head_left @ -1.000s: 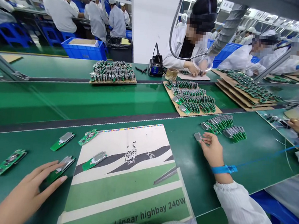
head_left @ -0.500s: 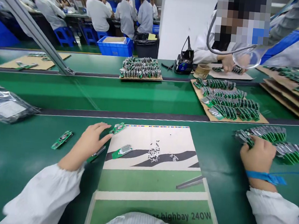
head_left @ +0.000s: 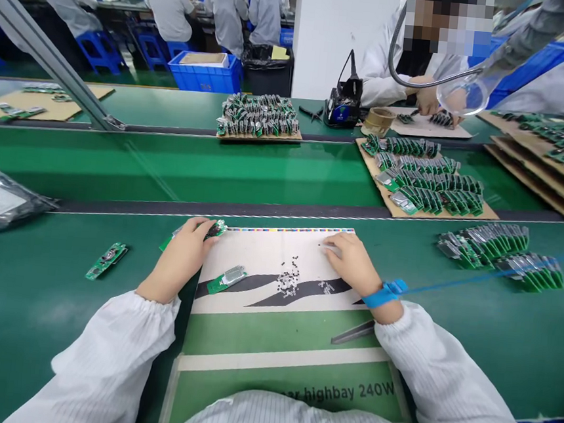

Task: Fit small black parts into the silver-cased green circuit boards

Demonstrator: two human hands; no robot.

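Note:
My left hand (head_left: 184, 255) is closed at the upper left corner of a printed cardboard sheet (head_left: 288, 370), fingers curled over a green circuit board (head_left: 220, 227). A green board edge also shows left of the fingers; the hand hides whether it is a second board. My right hand (head_left: 351, 262) hovers at the sheet's upper right, thumb and index finger apart, with nothing visible between them. Below my left hand a circuit board with a silver part (head_left: 229, 278) lies on the sheet. Small dark and pale pieces (head_left: 287, 280) are scattered mid-sheet. Tweezers (head_left: 350, 334) lie partly under my right sleeve.
A single circuit board (head_left: 107, 261) lies left of the sheet. Rows of boards (head_left: 484, 245) stand at right, more on cardboard (head_left: 428, 178) beyond the ledge. A silver bag (head_left: 4, 197) lies far left. A co-worker's hands (head_left: 428, 96) work opposite. A blue cord trails from my right wrist.
My right hand has left the board rows at right and come over the sheet. My left hand has moved up and right and closed over the board at the corner. The view has shifted slightly.

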